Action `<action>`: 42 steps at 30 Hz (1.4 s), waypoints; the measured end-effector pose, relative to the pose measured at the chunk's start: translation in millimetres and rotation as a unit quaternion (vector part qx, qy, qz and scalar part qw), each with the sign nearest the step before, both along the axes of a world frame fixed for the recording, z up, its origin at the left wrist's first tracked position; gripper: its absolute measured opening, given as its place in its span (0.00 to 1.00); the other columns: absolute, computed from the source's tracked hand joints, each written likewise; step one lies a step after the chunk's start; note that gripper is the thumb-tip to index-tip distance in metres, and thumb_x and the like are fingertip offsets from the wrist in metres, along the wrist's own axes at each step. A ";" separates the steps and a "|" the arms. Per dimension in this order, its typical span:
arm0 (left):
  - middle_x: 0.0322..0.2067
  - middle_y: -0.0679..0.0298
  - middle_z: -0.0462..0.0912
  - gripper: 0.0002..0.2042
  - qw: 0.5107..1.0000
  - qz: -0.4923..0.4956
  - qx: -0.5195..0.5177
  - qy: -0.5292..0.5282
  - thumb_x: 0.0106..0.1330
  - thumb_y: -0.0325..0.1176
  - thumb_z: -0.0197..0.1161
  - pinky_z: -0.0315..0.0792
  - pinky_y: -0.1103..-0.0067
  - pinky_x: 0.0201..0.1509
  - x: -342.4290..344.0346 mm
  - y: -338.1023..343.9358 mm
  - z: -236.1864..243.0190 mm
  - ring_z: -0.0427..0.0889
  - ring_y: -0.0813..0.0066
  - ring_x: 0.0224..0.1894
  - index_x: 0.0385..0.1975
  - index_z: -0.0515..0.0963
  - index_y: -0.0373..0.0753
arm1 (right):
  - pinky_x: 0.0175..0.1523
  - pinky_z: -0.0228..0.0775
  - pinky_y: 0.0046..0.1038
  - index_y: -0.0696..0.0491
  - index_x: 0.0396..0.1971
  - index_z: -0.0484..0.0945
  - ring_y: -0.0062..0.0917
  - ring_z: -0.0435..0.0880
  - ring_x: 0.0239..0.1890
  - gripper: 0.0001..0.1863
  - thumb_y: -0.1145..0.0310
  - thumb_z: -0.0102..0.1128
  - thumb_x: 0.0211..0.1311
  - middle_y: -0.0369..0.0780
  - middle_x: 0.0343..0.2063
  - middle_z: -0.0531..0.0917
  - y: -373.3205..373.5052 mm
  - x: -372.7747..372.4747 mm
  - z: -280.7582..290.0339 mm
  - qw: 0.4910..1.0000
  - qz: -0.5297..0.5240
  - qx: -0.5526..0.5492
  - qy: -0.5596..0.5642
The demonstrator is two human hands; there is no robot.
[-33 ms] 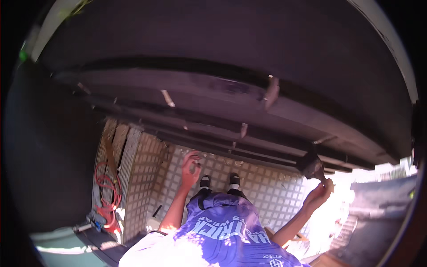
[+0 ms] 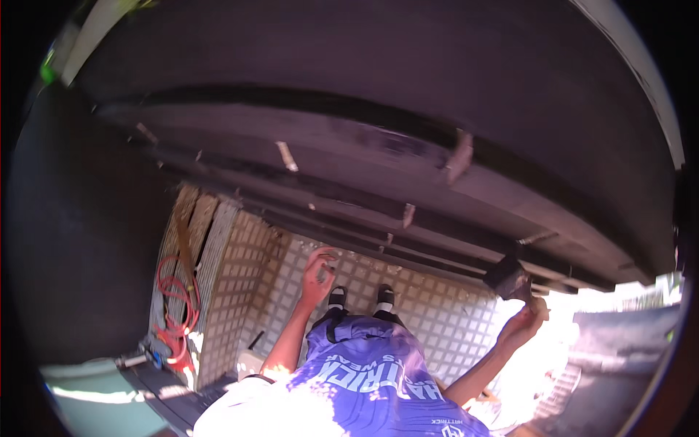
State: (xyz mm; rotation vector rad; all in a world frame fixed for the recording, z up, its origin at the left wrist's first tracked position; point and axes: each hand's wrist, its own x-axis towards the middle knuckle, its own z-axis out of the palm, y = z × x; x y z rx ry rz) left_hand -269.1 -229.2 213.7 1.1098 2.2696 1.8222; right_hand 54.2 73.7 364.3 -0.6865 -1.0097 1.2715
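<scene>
My right hand is closed around the handle of a wide paintbrush. The brush's dark, block-like head lies against or just below the edge of the dark slatted boards; I cannot tell whether it touches them. My left hand hangs apart from the boards, its fingers loosely curled, with a gap between thumb and fingers. Nothing shows in that hand. Across the boards sit several short pale pieces, such as one strip left of the middle and a larger block to the right.
On the left, a coiled red hose or cord hangs beside weathered wooden planks. A pale green surface lies at the lower left. My sandaled feet stand on a tiled floor. Bright sunlight washes out the right side.
The boards sit slightly lower and farther right in the picture. The brush head has shifted a little downward with my right hand still gripping it. My left hand keeps nearly the same pose.
</scene>
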 end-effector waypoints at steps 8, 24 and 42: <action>0.54 0.60 0.74 0.13 0.987 -0.032 -0.099 -0.124 0.53 0.21 0.54 0.72 0.72 0.49 25.8 -56.9 -0.3 0.75 0.61 0.53 0.40 0.75 0.35 | 0.28 0.68 0.12 0.55 0.34 0.71 0.19 0.73 0.33 0.12 0.60 0.52 0.69 0.39 0.37 0.72 -0.6 -105.6 -1.3 0.945 0.324 0.024 0.042; 0.47 0.57 0.77 0.10 0.940 0.271 -0.109 -0.176 0.49 0.18 0.54 0.69 0.71 0.56 144.5 -166.0 -26.0 0.76 0.58 0.52 0.32 0.75 0.33 | 0.37 0.80 0.23 0.66 0.29 0.79 0.24 0.84 0.32 0.07 0.89 0.64 0.49 0.47 0.35 0.84 -122.4 -281.4 5.4 0.762 0.620 0.101 -0.156; 0.49 0.64 0.75 0.24 0.873 0.416 0.042 -0.251 0.51 0.18 0.56 0.72 0.82 0.42 99.8 -324.5 -58.2 0.79 0.77 0.42 0.51 0.72 0.37 | 0.36 0.73 0.22 0.58 0.25 0.75 0.23 0.82 0.31 0.11 0.83 0.71 0.45 0.42 0.31 0.82 -305.3 -347.5 1.7 0.755 0.451 0.423 -0.217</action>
